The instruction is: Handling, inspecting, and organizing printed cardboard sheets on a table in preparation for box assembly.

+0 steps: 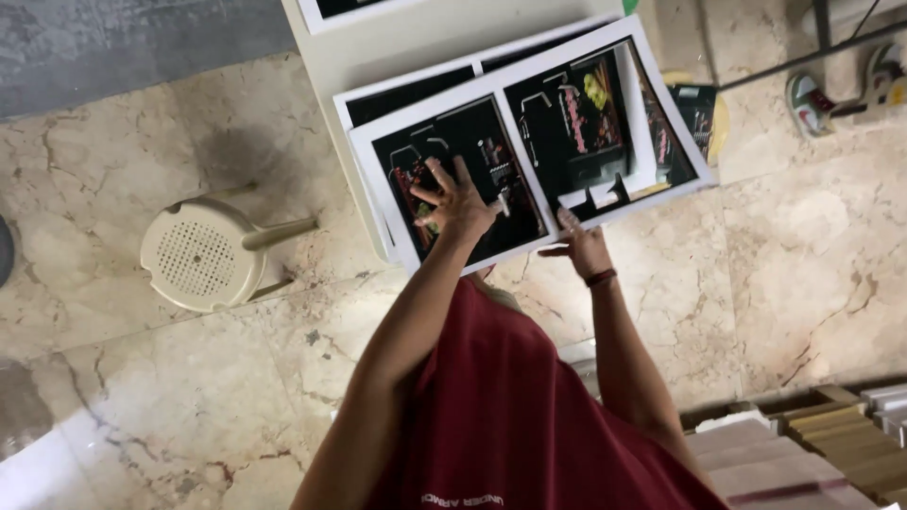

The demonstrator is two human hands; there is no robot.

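left hand (pixel 455 200) flat on printed sheet (pixel 529 142) | right hand (pixel 583 246) – at its edge

Glossy printed paper sheets (pixel 529 142), polished marble floor (pixel 784 264), perforated matt plastic stool (pixel 203 255).

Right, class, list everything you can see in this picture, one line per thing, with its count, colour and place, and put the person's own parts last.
Printed sheets: a stack, count unclear, black print with white borders, on the table, overhanging its edge.
Table: one, cream, top centre.
Plastic stool: one, cream, on the floor at left.
Floor: beige marble tiles.
Paper stacks: several, white and tan, bottom right.
Sandal: one, white with green and red, top right.
Shirt: one, dark red, bottom centre.
Wristband: one, dark red, right wrist.
Left hand: flat on the top sheet, fingers spread.
Right hand: at the sheet's near edge.
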